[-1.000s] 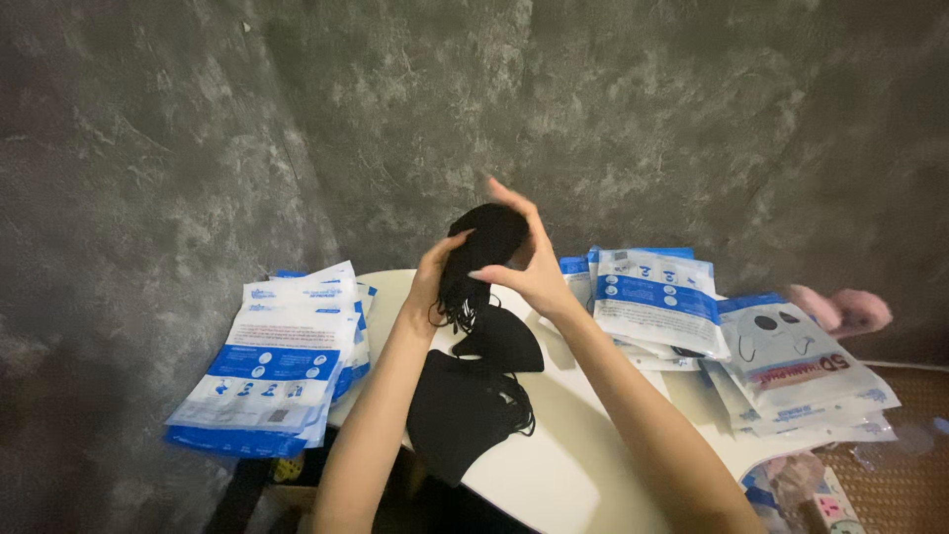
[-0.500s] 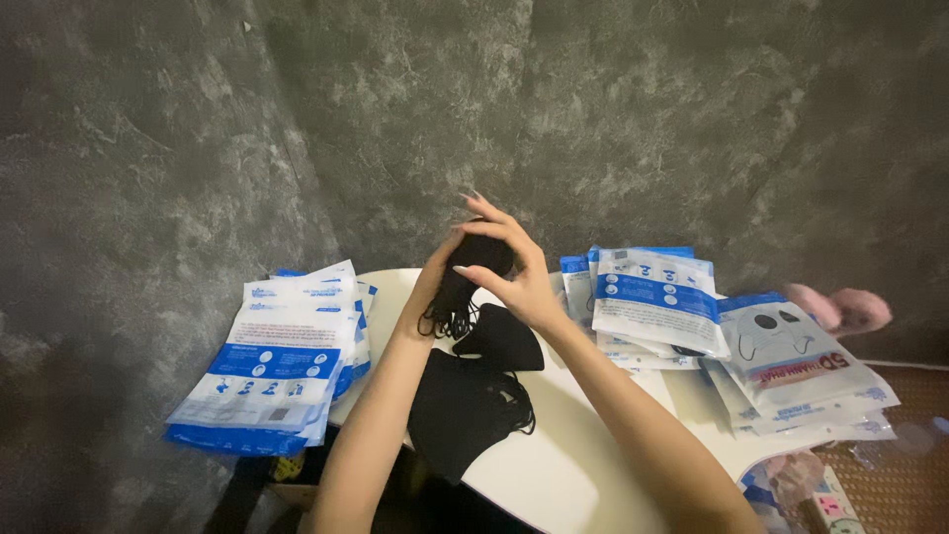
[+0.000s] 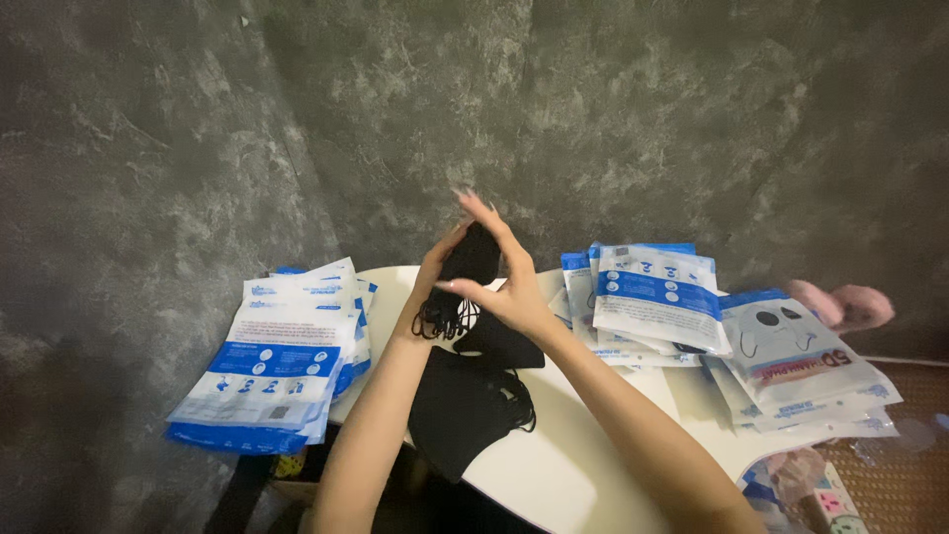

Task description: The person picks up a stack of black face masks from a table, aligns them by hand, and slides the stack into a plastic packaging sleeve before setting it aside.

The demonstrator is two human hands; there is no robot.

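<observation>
Black masks (image 3: 469,259) stacked upright, ear loops dangling, above table

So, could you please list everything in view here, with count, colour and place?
held masks: small stack, black, between both hands above the table
loose masks: pile, black, table's near edge
table: one, white, centre
left pouches: stack, white and blue, table's left side
right pouches: stack, white and blue, right of the hands
far pouches: several, pale with a face print, far right
pink thing: one, blurred, far right
wall: grey, behind
left hand: grip on held masks
right hand: grip on held masks
</observation>
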